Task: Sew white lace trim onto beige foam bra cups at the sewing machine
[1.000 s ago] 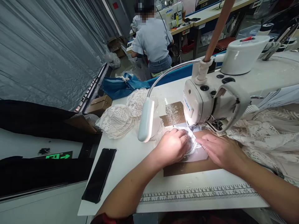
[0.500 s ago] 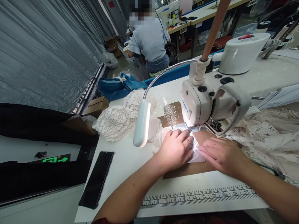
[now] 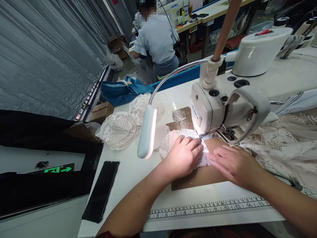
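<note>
A piece of white lace fabric [image 3: 189, 133] lies under the needle area of a white sewing machine [image 3: 206, 105]. My left hand [image 3: 184, 157] rests on top of the lace, fingers lying fairly flat just in front of the presser foot, which is mostly hidden. To its right, my right hand [image 3: 232, 165] has thumb and fingers closed at the near right edge of the lace. Beneath the work is a brown plate [image 3: 190, 180]. A lit lamp [image 3: 147, 132] on a bendable neck shines from the left.
Lace cup-shaped pieces [image 3: 120, 130] lie left of the lamp. A black phone [image 3: 101, 191] is at the table's left side, and a printed ruler [image 3: 210, 210] runs along the front edge. Gathered lace [image 3: 284, 142] is heaped at right. A person [image 3: 158, 39] sits ahead.
My left hand has shifted slightly left with the lace, and more lace shows beyond its fingers. My right hand has stayed almost in place. The whole view has shifted slightly.
</note>
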{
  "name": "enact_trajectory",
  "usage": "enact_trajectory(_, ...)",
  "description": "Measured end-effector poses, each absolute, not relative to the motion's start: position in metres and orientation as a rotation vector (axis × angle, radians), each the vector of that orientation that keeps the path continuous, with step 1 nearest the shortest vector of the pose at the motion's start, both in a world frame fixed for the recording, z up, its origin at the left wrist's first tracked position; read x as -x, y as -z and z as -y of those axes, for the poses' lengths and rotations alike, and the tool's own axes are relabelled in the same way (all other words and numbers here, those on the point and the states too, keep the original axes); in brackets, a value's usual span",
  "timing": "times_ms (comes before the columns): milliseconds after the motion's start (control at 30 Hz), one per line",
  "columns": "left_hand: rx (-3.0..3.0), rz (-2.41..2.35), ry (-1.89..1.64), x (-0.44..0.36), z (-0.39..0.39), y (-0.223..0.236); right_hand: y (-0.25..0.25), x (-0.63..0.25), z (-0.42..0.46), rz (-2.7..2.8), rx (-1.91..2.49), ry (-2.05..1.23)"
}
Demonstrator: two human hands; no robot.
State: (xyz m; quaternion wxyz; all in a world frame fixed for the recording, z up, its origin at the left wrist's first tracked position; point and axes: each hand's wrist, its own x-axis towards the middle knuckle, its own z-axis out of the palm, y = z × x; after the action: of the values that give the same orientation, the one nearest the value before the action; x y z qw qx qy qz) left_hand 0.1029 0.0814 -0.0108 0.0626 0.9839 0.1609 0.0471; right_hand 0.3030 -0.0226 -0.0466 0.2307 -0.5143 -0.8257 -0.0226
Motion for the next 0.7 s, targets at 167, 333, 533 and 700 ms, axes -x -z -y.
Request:
enact_trajectory(167, -2.966, -0.521, -0.103, -0.102, -0.082, 0.013, 0.05, -0.303, 0.023, 2.269, 1.452, 0.024)
enact_trajectory(333, -3.003, -0.565, -0.103, -0.101, -0.088, 0.016, 0.043, -0.301, 0.018, 2.315, 1.463, 0.095)
enact_trajectory(533, -3.013, -0.675, -0.107, -0.102, -0.097, 0.02, 0.038, -0.294, 0.008, 2.294, 1.578, 0.125)
enact_trajectory(700, -2.968, -0.766, -0.196, -0.102, -0.103, 0.025, 0.038, -0.29, 0.004, 2.238, 1.687, 0.075)
